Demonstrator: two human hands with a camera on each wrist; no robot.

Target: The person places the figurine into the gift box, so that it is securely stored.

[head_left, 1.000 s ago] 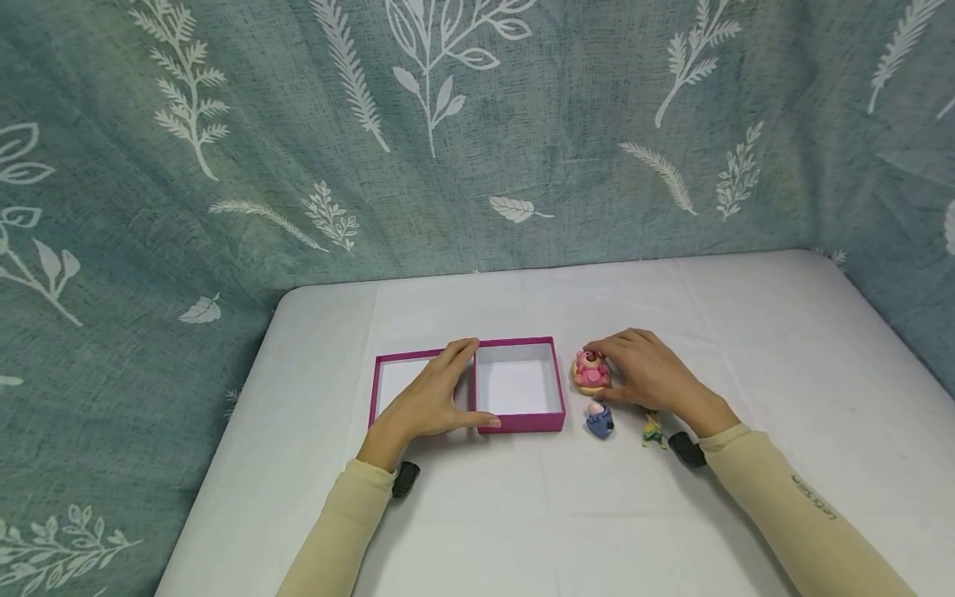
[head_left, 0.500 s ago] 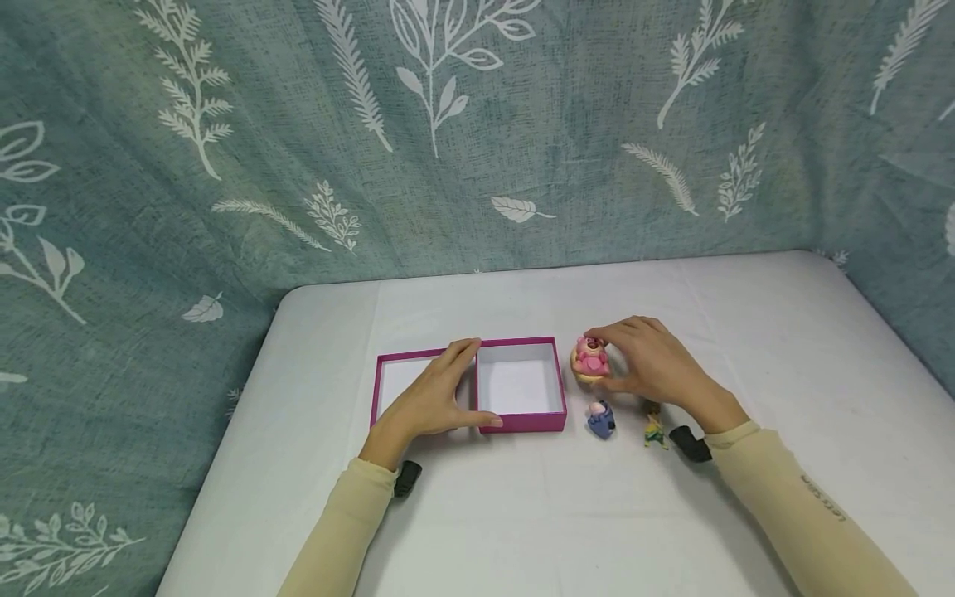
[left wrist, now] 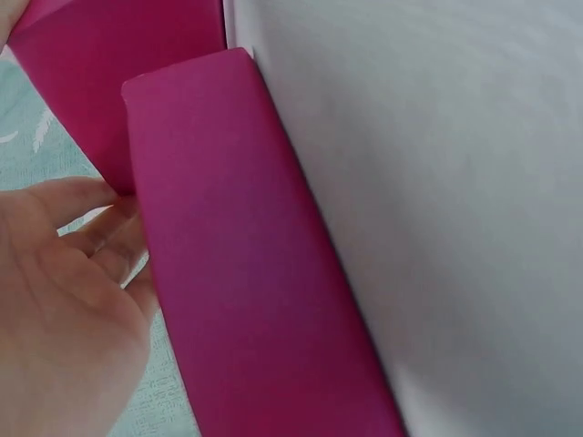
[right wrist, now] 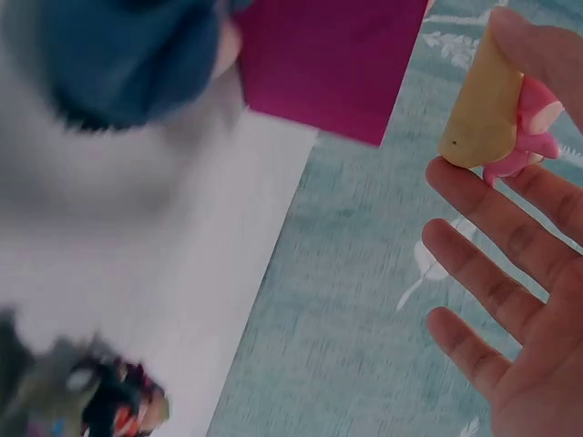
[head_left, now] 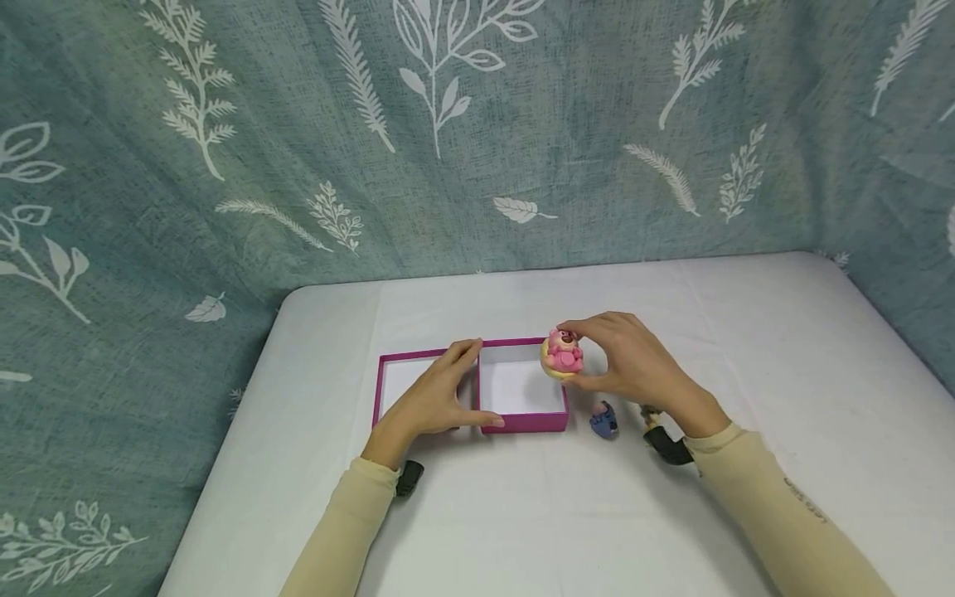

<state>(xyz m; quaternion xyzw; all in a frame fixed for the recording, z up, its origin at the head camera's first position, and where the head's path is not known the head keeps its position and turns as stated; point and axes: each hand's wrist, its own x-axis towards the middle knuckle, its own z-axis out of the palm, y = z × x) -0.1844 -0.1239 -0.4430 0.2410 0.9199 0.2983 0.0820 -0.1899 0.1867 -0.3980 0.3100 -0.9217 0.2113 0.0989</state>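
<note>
My right hand (head_left: 634,356) pinches a pink bear figurine (head_left: 563,351) seated in a yellow ring, over the right rim of the magenta box (head_left: 522,423) with a white inside. Thumb and a finger hold it; the other fingers spread out in the right wrist view. My left hand (head_left: 433,394) holds the box by its left side, thumb at the front wall and fingertips at the back corner. That hand and wrist partly cover a second magenta tray (head_left: 379,390) adjoining on the left. In the left wrist view, two magenta walls (left wrist: 219,228) meet near the fingers.
A small blue figurine (head_left: 603,421) lies on the white tablecloth (head_left: 522,514) right of the box. Another small figurine (head_left: 651,417) is mostly hidden behind the right wrist's black camera (head_left: 667,448). A teal leaf-patterned curtain (head_left: 477,149) hangs behind the table.
My right hand has lifted the bear figurine off the tablecloth and carried it left over the box's right rim. My left hand has stayed at the box.
</note>
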